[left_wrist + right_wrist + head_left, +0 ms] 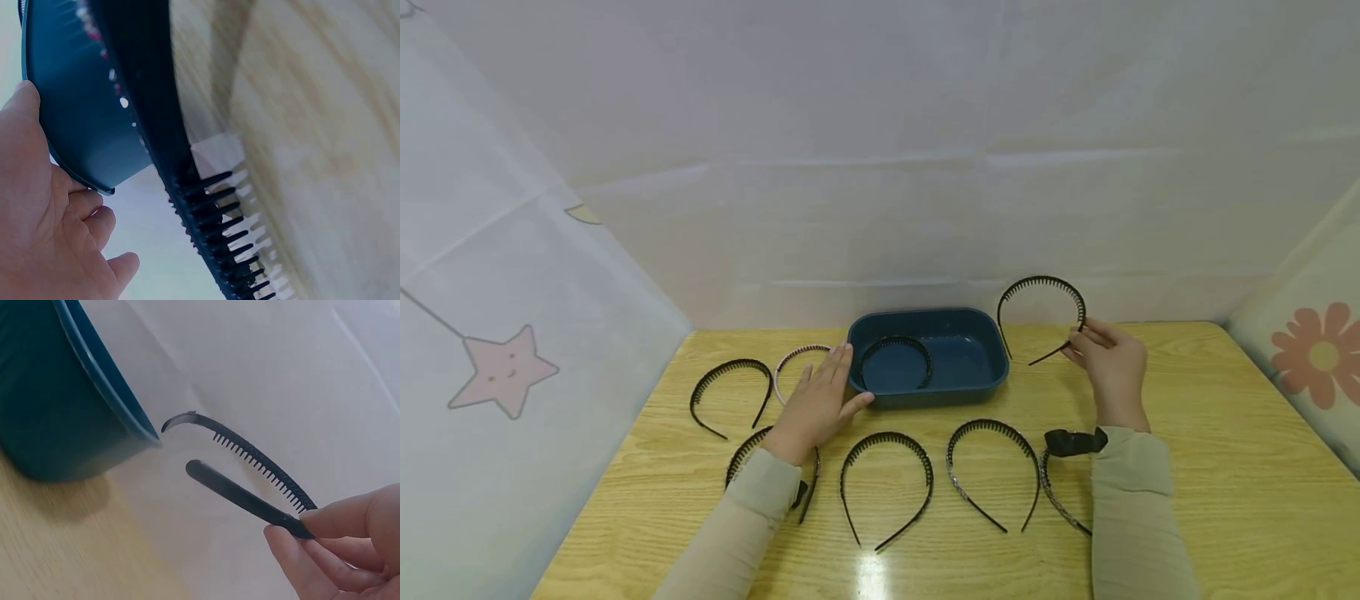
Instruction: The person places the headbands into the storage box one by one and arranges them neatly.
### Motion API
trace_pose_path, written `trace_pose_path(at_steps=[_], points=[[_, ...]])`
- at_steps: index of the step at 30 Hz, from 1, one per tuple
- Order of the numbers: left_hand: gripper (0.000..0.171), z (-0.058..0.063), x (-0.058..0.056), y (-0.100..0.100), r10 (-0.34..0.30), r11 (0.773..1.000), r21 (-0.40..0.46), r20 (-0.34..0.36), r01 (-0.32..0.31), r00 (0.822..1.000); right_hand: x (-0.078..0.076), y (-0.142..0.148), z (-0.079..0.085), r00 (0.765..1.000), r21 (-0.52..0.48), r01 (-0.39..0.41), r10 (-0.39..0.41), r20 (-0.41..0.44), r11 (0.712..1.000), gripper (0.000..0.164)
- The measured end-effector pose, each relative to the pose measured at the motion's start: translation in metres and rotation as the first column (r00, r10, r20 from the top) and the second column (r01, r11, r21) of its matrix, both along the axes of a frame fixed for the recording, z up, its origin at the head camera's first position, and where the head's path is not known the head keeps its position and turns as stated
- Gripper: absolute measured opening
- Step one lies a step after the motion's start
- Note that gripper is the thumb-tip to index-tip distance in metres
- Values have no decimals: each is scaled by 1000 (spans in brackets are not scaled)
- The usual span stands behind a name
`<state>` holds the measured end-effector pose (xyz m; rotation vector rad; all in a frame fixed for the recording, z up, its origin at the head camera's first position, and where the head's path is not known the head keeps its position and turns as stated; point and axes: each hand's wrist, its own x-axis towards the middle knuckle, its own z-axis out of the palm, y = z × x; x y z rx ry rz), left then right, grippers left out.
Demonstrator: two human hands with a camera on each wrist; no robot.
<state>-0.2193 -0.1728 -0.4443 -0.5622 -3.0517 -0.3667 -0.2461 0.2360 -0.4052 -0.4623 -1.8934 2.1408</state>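
My right hand (1111, 367) pinches a black toothed headband (1041, 278) by one side, holding it up just right of a dark blue plastic bin (936, 399). In the right wrist view the thumb and fingers meet on the headband (250, 450), its free ends pointing toward the bin. My left hand (820, 404), fingers extended, touches the bin's left end, with the thumb at the front corner. Another black headband (895, 339) lies inside the bin, at its left side. A pale pink headband (805, 347) is partly hidden behind my left hand.
Several toothed headbands lie on the wooden table (647, 500): one at left (737, 362), one under the left forearm, a black one (886, 435) at front middle, a patterned one (992, 422) beside it, and another partly behind the right sleeve. A white cloth hangs behind.
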Motion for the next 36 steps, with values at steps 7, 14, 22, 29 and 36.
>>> trace_pose_path(at_steps=[7, 14, 22, 29, 36], points=[[88, -3, -2, -1, -5, 1000, -10, -9, 5, 1000, 3, -14, 8, 999, 36, -18, 20, -48, 999, 50], [88, -1, -1, -2, -2, 1000, -3, 2, 2, 1000, 2, -30, 8, 991, 74, -35, 44, -126, 997, 48], [88, 0, 0, -2, -3, 1000, 2, 0, 3, 1000, -3, -46, 1, 983, 193, -65, 96, -159, 979, 43], [87, 1, 0, -2, -6, 1000, 8, -2, 6, 1000, -5, -60, -2, 975, 249, -101, 145, -167, 963, 40], [88, 2, 0, -2, -6, 1000, 9, -7, 6, 1000, -6, -68, -9, 972, 308, -130, 183, -147, 943, 39]])
